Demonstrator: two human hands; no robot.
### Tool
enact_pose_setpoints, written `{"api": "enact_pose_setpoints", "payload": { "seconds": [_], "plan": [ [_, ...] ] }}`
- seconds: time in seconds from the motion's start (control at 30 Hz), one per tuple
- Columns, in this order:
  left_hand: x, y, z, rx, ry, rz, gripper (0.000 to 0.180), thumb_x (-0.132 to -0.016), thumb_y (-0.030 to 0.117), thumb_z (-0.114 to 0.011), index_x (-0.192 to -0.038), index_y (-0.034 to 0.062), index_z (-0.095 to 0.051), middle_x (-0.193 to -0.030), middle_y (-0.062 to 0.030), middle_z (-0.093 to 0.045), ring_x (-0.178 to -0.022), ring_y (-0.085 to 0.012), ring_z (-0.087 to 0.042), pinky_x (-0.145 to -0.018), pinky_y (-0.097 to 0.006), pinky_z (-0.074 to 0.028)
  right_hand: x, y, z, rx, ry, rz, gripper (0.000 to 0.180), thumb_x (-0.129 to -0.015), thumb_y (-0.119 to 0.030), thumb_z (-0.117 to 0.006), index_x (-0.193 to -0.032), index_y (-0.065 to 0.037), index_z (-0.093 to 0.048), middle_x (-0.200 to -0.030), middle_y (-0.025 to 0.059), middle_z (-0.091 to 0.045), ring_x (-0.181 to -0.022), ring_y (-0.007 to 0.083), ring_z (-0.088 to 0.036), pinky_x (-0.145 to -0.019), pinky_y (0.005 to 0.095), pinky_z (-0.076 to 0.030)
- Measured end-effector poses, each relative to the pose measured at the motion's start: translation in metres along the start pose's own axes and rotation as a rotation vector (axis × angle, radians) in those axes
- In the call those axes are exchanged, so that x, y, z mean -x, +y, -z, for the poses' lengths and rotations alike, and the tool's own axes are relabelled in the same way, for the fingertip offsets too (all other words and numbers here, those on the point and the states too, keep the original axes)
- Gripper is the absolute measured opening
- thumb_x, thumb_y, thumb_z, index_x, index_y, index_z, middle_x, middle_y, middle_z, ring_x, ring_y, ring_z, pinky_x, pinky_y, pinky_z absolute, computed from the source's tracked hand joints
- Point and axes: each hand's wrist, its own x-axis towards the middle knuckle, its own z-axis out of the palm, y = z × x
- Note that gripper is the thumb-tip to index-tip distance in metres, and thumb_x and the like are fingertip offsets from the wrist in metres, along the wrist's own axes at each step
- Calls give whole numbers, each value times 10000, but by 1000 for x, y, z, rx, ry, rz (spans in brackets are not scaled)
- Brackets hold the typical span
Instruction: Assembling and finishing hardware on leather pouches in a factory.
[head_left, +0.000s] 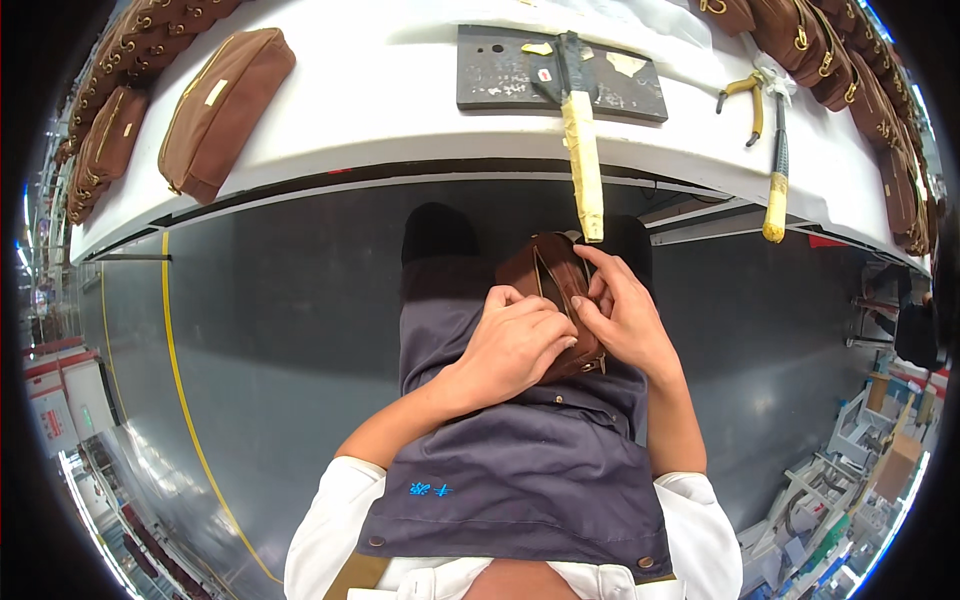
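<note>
A small brown zip bag point(518, 268) rests on my lap over the dark apron, its long zipped top partly parted. My left hand point(520, 335) lies across the near part of the opening with curled fingers, gripping at the zipper edge; the fingertips are partly hidden. From the right side, my right hand point(628, 312) holds the bag's wall, with its thumb by the opening and its fingers along the outer edge. A little gold-coloured metal fitting shows at the bag's near end.
Ahead is a white table point(350, 120) with a dark metal plate point(490, 85). A hammer with a yellow-taped handle point(582, 160) overhangs the edge. Pliers point(755, 100) and another taped tool point(779, 170) lie right. Brown bags point(225, 110) stand on the left; several more are right.
</note>
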Motion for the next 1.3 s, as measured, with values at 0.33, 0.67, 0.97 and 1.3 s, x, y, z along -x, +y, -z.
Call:
{"api": "enact_pose_setpoints", "payload": {
  "seconds": [0.33, 0.67, 0.97, 1.3],
  "plan": [
    [-14, 16, 22, -174, 36, -191, 106, -835, 133, -684, -934, 109, -655, -917, -4, -678, -945, -137, -638, -772, -333, -376, 5, -2, 1, -805, -200, -127, 525, -956, -75, -644, -1436, -29, -436, -853, 15, -616, -772, 58, -577, -664, 247, -468],
    [-57, 31, 80, -34, 84, -217, 151, -829, 104, -746, -954, 137, -668, -930, 34, -679, -907, -153, -637, -758, -313, -371, 0, -48, 4, -1347, 164, -50, 277, -928, -2, -654, -1152, -61, -503, -1030, 33, -604, -916, 78, -582, -831, 244, -508],
    [-96, 36, 119, -62, -19, -186, 99, -837, 99, -748, -915, 89, -687, -876, -11, -702, -875, -213, -659, -785, -323, -449, -18, -72, 12, -1471, 254, -15, 192, -970, -80, -649, -1119, -59, -530, -1031, 45, -607, -929, 98, -604, -830, 257, -531],
    [-110, 15, 114, 192, -20, -29, 72, -875, 46, -716, -908, 2, -670, -1343, -146, -528, -876, -164, -621, -834, -315, -504, -44, -65, -2, -1417, 373, 38, 143, -962, -53, -655, -1063, -56, -553, -1005, 31, -618, -897, 82, -602, -792, 229, -522]
  ]
}}
